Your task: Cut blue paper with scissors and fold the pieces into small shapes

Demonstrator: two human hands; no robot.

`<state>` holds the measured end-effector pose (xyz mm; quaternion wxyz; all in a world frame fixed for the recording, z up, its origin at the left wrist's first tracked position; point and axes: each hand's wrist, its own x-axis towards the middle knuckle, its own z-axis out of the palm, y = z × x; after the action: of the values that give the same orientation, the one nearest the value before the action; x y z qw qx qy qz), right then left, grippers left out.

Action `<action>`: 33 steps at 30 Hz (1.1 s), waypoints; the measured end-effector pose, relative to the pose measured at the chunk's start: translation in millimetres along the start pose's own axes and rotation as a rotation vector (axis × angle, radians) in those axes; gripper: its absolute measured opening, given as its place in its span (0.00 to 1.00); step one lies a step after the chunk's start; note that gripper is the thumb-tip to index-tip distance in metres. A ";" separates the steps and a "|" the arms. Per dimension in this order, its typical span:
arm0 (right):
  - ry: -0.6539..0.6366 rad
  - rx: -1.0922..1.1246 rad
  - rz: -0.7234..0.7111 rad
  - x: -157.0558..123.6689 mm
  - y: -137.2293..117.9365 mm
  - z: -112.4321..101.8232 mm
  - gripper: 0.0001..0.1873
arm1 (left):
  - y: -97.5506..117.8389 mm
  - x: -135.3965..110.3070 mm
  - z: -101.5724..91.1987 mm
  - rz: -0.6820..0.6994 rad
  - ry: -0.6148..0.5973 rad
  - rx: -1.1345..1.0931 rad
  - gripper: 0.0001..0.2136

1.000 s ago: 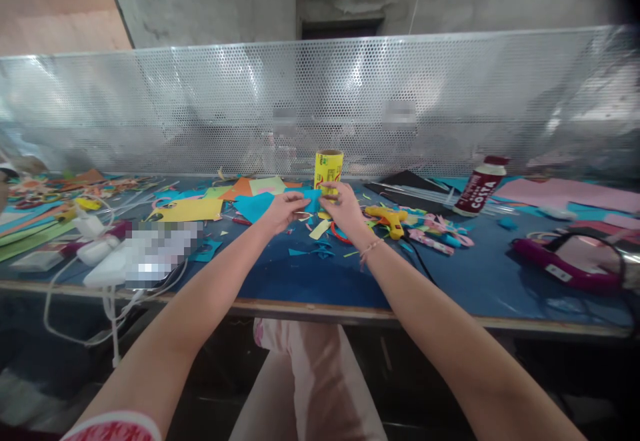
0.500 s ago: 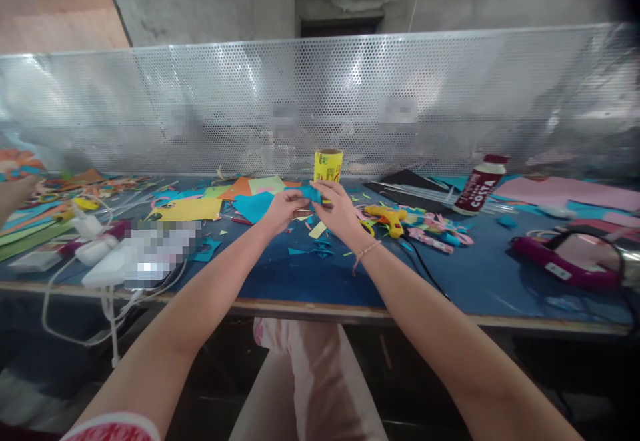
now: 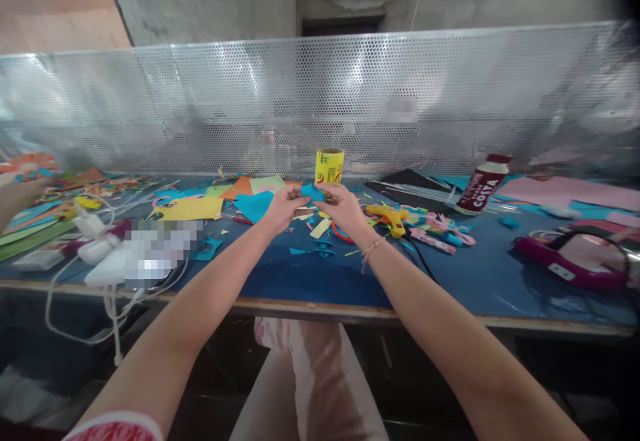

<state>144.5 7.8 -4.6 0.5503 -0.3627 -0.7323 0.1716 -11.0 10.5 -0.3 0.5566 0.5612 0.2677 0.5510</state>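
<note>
Both hands meet at mid-worktop (image 3: 310, 291), over the blue, scuffed-looking surface. Left hand (image 3: 287, 208) pinches the left edge of a small blue paper piece (image 3: 313, 192), thumb against fingers; right hand (image 3: 343, 206) pinches its right edge. Piece is matte, thin, looks bent; exact fold can't be made out at this size. It sits between the fingertips, just near side of an upright yellow printed cylinder (image 3: 329, 166), open round top, smooth shiny wrap. Left of the hands: flat blue sheet (image 3: 253, 205) with a pointed near edge, then a yellow sheet (image 3: 189, 209). Right: yellow plastic glue gun (image 3: 387, 218), chunky body. Farther right, maroon bottle (image 3: 484, 184), tilted in view, white lettering, dark cap. Near right, glossy purple plastic device (image 3: 570, 264), rounded. Far side: perforated metal screen (image 3: 350, 94), fine round holes, patchy reflections. Far left, another person's hand (image 3: 14, 194) is at a ruffled orange paper ring (image 3: 33, 163) with blue bits.
</note>
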 end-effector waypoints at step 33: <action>0.077 0.149 0.096 3.5 4.0 -1.6 0.13 | -2.7 8.0 -7.6 0.327 0.184 0.451 0.08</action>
<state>146.9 12.8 -4.3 0.5947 -0.3619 -0.6774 0.2379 -15.1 20.9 -2.0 0.2947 0.6542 0.3387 0.6086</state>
